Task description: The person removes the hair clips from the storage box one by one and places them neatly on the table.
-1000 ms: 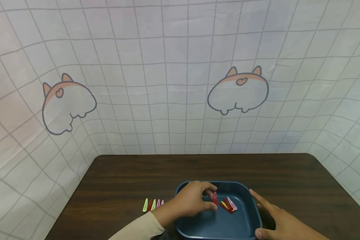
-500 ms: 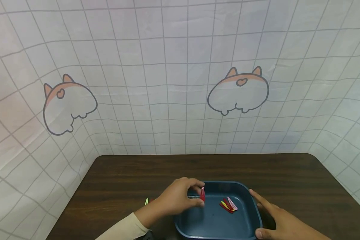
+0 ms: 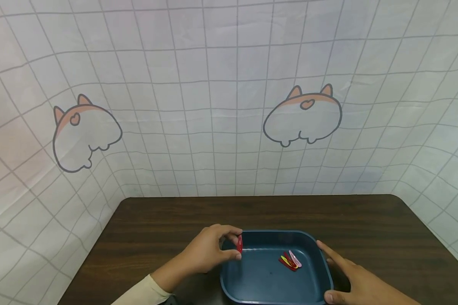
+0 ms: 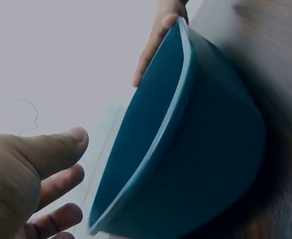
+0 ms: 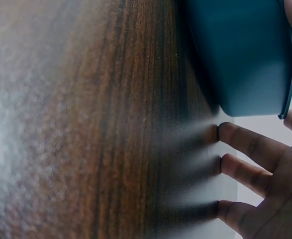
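Observation:
My left hand [image 3: 210,250] pinches a red snap hair clip [image 3: 240,244] between thumb and fingers, over the left rim of a blue plastic basin [image 3: 265,286]. The clip is hidden in the left wrist view, where the thumb and fingers show beside the basin wall [image 4: 210,134]. My right hand [image 3: 353,275] rests at the basin's right side, thumb and index finger touching the rim. In the right wrist view, its other fingers [image 5: 250,172] spread down onto the table. Several hair clips [image 3: 291,260], red, yellow and pink, lie inside the basin.
The dark wooden table [image 3: 145,228] spreads around the basin. Behind it hangs a white grid-patterned curtain [image 3: 198,110] with corgi drawings. A cream sleeve [image 3: 143,292] covers my left forearm.
My left hand has moved left with the red hair clip, from near the loose clips to the basin's left rim. The clips on the table at left are now hidden behind it.

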A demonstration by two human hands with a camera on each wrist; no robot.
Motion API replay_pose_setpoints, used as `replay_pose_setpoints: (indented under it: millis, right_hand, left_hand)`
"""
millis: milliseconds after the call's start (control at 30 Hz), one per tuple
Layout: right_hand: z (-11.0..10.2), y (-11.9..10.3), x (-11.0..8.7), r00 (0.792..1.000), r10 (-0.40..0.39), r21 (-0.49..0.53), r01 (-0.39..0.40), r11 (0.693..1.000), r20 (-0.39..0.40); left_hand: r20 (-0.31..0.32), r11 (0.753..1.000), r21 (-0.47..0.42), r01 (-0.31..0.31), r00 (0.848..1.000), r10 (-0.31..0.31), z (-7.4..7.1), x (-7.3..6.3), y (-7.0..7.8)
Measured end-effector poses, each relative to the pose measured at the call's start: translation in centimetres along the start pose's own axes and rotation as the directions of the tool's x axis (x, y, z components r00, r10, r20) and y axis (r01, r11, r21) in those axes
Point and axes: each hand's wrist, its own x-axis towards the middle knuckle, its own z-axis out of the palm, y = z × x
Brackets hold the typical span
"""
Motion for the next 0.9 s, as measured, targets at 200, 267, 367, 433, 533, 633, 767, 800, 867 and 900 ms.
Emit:
replay_pose_setpoints:
  millis: [200, 267, 367, 433, 533, 633, 767, 800, 867, 900]
  right_hand:
    - [0.0, -0.3, 0.0, 1.0, -0.004, -0.011, 0.004, 1.0, -0.007]
    - [0.1, -0.3, -0.1, 1.0, -0.005, -0.01, 0.005, 1.0, -0.008]
    - [0.2, -0.3, -0.2, 1.0, -0.012, -0.021, 0.012, 1.0, -0.015]
    - [0.2, -0.3, -0.2, 1.0, -0.018, -0.032, 0.017, 0.999, -0.022]
    - [0.3, -0.3, -0.2, 1.0, -0.012, -0.03, 0.012, 0.999, -0.023]
    - [0.4, -0.3, -0.2, 1.0, -0.002, -0.018, 0.002, 1.0, -0.019]
    - [0.4, -0.3, -0.3, 1.0, 0.003, -0.01, -0.003, 1.0, -0.019]
    - [0.5, -0.3, -0.3, 1.0, 0.003, -0.008, -0.003, 1.0, -0.02]
    - [0.5, -0.3, -0.3, 1.0, 0.004, -0.004, -0.004, 1.0, -0.018]
    - [0.5, -0.3, -0.3, 1.0, 0.005, 0.0, -0.005, 1.0, -0.017]
  left_hand:
    - [0.014, 0.989, -0.132, 0.069, 0.998, -0.067, -1.0, -1.1, -0.8]
    - [0.008, 0.99, -0.121, 0.072, 0.997, -0.072, -1.3, -1.3, -1.1]
    - [-0.021, 0.997, -0.063, 0.051, 0.998, -0.052, -1.5, -1.5, -1.6]
    - [-0.043, 0.999, -0.016, 0.032, 0.999, -0.033, -1.7, -1.6, -2.0]
    - [-0.062, 0.999, 0.023, 0.028, 0.998, -0.027, -2.1, -1.8, -2.6]
    - [-0.063, 0.998, 0.048, 0.03, 0.998, -0.027, -2.4, -2.1, -3.3]
    - [-0.063, 0.998, 0.061, 0.026, 0.998, -0.022, -2.7, -2.6, -4.1]
    - [-0.065, 0.998, 0.06, 0.026, 0.998, -0.022, -2.8, -2.7, -4.3]
    - [-0.072, 0.998, 0.062, 0.022, 0.997, -0.018, -3.0, -3.0, -4.7]
    - [-0.075, 0.998, 0.063, 0.022, 0.997, -0.017, -3.1, -3.1, -4.9]
